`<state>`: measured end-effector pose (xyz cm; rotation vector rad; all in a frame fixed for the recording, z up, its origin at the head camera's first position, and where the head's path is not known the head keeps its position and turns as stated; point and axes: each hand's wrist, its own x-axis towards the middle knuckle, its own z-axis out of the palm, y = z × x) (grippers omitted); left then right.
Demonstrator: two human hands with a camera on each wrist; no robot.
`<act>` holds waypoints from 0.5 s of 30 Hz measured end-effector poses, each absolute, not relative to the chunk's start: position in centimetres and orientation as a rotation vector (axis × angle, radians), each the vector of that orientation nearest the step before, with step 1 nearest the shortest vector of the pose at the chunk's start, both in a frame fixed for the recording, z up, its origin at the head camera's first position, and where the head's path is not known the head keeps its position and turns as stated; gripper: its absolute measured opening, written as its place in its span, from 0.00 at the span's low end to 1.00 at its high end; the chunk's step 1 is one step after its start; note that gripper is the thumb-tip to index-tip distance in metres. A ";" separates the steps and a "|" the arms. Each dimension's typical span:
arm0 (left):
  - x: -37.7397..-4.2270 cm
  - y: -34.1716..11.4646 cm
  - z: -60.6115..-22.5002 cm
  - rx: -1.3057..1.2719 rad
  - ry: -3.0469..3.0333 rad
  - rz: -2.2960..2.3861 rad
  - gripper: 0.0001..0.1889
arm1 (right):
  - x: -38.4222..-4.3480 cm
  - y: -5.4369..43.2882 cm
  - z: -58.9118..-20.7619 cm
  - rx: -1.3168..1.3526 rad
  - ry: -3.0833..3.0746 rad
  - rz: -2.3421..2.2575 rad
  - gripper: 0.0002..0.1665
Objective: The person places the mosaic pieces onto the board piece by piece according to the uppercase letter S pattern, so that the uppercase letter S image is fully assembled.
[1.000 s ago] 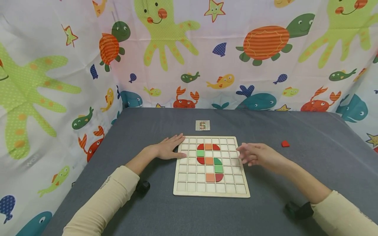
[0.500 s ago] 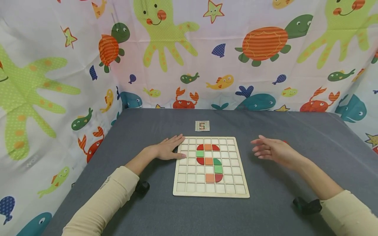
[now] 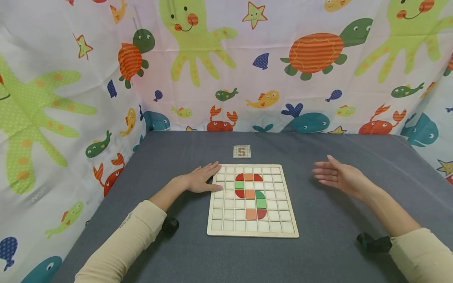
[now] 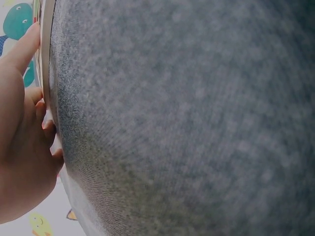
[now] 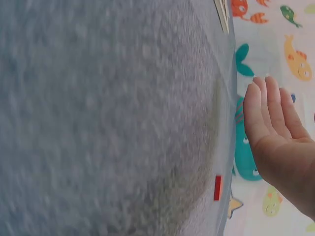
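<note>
A wooden grid board (image 3: 228, 225) lies on the grey table. Several red, orange and green pieces, such as an orange square (image 3: 249, 193), a green square (image 3: 261, 203) and a red rounded piece (image 3: 262, 214), form an S shape in its cells. My left hand (image 3: 201, 179) rests at the board's upper left edge, fingers straight, thumb lying over the rim. To the right of the board my right hand (image 3: 343, 177) hovers above the table with fingers extended and nothing in them. A loose red piece (image 5: 217, 188) lies on the table in the right wrist view; the right hand hides it in the head view.
Behind the board lies a small card (image 3: 242, 151) printed with a coloured S on a grid. A curtain (image 3: 226, 70) with sea animals hangs along the back and sides of the table. Black wrist devices (image 3: 373, 243) sit below both forearms.
My right hand has moved away from the board's right edge, out to the right, and now covers the loose red piece in the head view. The left hand has stayed on the board.
</note>
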<state>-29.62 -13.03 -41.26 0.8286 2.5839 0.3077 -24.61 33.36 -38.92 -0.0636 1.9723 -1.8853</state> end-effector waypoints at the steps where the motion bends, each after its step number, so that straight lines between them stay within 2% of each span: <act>1: -29.6 -13.0 -41.2 0.829 2.585 0.305 0.49 | -24.7 33.7 -39.0 -0.057 1.947 -1.910 0.45; 8: -29.4 -13.0 -40.8 0.843 2.581 0.295 0.46 | -24.7 35.8 -39.0 -0.015 1.744 -2.089 0.26; 15: -29.3 -13.0 -40.8 0.853 2.581 0.311 0.46 | -24.7 37.5 -38.8 -0.023 1.505 -2.285 0.24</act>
